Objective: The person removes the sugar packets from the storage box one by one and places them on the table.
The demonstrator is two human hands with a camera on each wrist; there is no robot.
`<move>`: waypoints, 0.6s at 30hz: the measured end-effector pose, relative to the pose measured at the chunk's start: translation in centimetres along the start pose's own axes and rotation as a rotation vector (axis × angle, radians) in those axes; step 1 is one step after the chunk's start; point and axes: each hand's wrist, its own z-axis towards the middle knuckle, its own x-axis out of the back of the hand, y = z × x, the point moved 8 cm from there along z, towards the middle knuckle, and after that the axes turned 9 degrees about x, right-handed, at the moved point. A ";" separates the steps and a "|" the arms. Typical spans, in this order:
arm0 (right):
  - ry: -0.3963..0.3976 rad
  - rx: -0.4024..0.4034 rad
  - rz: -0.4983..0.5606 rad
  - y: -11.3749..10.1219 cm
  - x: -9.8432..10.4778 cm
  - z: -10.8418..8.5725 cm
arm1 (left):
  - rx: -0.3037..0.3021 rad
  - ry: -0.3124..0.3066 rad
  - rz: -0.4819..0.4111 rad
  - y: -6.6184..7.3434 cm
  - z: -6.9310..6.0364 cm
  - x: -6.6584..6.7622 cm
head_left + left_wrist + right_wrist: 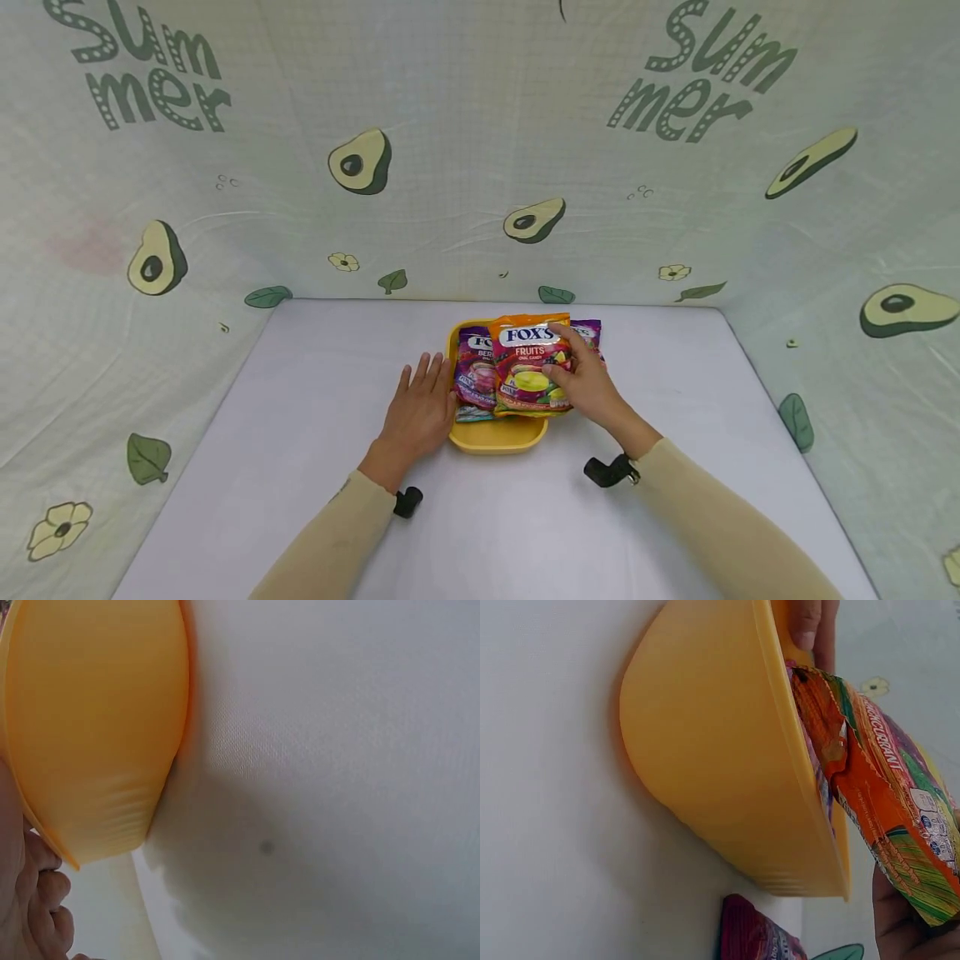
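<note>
Candy pouch labelled Fox's Fruits, held over the yellow plastic tray, its lower end leaning across the near-right rim; from my feed I can't tell if that end touches what's inside. Right hand pinches the pouch by its right side, thumb and forefinger on the printed face, more of the hand behind the wrapper in the right wrist view. Left hand lies along the tray's left side, fingers straight and close together, touching the rim; can't tell how hard it presses. A purple Fox's pouch, label cut off after BER, sits inside on the left, partly covered by the orange one. Second purple pouch is on the white table, just right of the tray, mostly hidden. To do this well, I'd say: pinch snug, not crushing, since the film looks slippery and creases easily. Mind the lower corner, which could snag on the rim. Left palm flat on the wall should stop the tray sliding. Tilt the pouch flatter so it lies beside the purple one rather than bunching on top.
</note>
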 end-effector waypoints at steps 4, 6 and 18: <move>0.024 0.006 0.011 0.4 1.0 0.0 | 0.001 -0.004 -0.001 0.1 0.0 0.0; 0.035 0.003 0.013 0.8 1.6 0.0 | 0.000 0.003 -0.007 0.1 0.0 0.1; 0.166 -0.033 0.008 3.3 9.6 0.8 | 0.005 -0.027 -0.007 0.0 0.2 -0.4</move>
